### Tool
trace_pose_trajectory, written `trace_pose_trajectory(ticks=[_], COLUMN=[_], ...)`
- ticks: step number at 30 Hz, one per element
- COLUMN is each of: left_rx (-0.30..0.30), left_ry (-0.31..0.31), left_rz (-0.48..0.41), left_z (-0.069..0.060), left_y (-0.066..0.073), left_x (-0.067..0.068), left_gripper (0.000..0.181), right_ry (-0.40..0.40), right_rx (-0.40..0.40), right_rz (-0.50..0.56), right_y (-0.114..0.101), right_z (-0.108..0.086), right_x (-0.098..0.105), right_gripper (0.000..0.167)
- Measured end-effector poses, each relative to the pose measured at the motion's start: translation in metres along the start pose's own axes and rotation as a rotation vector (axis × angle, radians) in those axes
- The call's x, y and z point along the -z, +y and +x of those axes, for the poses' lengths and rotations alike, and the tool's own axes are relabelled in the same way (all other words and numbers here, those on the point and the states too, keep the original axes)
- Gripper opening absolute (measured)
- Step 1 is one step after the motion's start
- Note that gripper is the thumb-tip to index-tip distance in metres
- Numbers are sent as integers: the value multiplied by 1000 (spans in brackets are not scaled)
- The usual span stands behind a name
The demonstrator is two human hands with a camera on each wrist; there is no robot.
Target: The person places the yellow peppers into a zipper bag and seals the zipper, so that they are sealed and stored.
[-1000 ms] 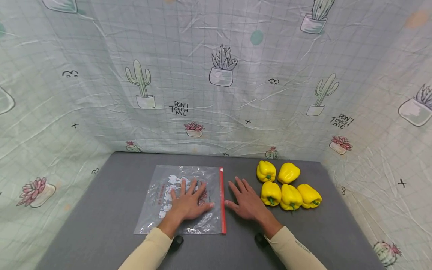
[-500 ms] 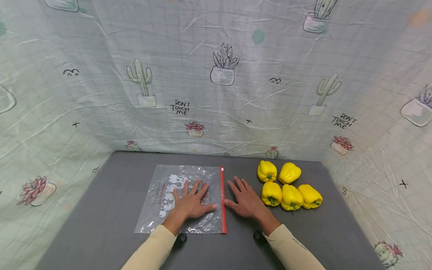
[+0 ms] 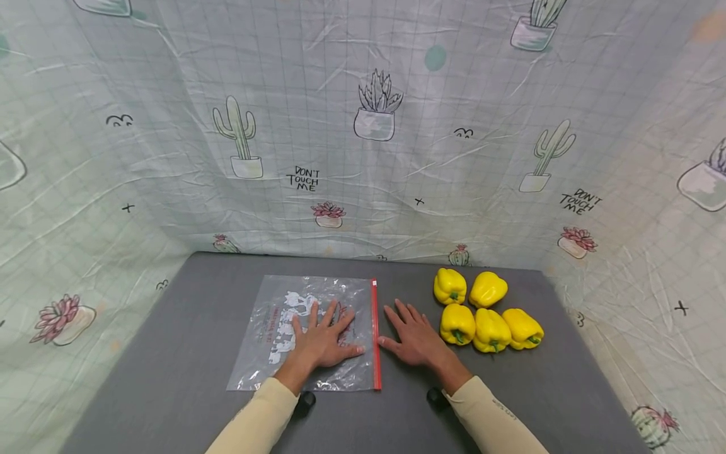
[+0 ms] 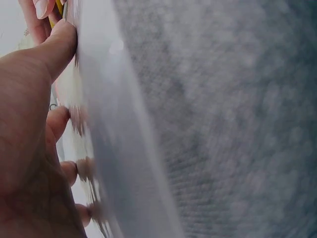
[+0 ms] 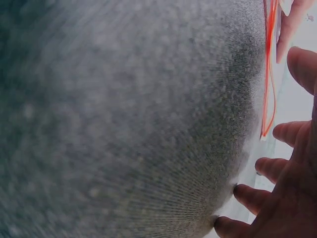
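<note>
Left hand [image 3: 322, 347], spread palm-down on a flat, clear, red-edged plastic bag [image 3: 252, 356]; right hand [image 3: 416, 340], likewise spread palm-down, 5 glossy yellow bell peppers [image 3: 491, 330] to its right.

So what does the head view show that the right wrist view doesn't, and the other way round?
Only the head view: the five yellow peppers, the white print on the clear bag and both sleeves.
Only the right wrist view: the red strip seen low and edge-on, parted into two bands with a gap between.
Both: the right hand, the red strip, the gray tabletop and at least part of the left hand.
</note>
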State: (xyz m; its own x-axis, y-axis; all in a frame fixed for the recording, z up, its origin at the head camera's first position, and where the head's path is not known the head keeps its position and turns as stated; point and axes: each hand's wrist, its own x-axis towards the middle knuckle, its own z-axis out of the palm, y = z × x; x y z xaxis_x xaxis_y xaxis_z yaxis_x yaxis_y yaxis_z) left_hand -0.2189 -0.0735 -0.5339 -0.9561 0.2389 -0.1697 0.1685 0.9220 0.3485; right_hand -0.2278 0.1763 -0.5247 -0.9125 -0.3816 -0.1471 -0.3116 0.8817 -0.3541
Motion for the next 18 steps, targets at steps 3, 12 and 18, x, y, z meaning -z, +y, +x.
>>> trace_pose_trajectory(ticks=[3,12,18], left_rx=[-1,2,2], left_ry=[-4,-29,-48], left_rz=[-5,11,43], left_z=[0,-2,-2], left_y=[0,-1,-2], left_x=[0,3,6], left_gripper=[85,79,74], right_ry=[-11,-41,-47], right_rx=[0,13,24], right_rz=[12,5,8], right_y=[0,1,-2], right_z=[0,-1,-4], right_x=[2,0,2], right_gripper=[75,77,76])
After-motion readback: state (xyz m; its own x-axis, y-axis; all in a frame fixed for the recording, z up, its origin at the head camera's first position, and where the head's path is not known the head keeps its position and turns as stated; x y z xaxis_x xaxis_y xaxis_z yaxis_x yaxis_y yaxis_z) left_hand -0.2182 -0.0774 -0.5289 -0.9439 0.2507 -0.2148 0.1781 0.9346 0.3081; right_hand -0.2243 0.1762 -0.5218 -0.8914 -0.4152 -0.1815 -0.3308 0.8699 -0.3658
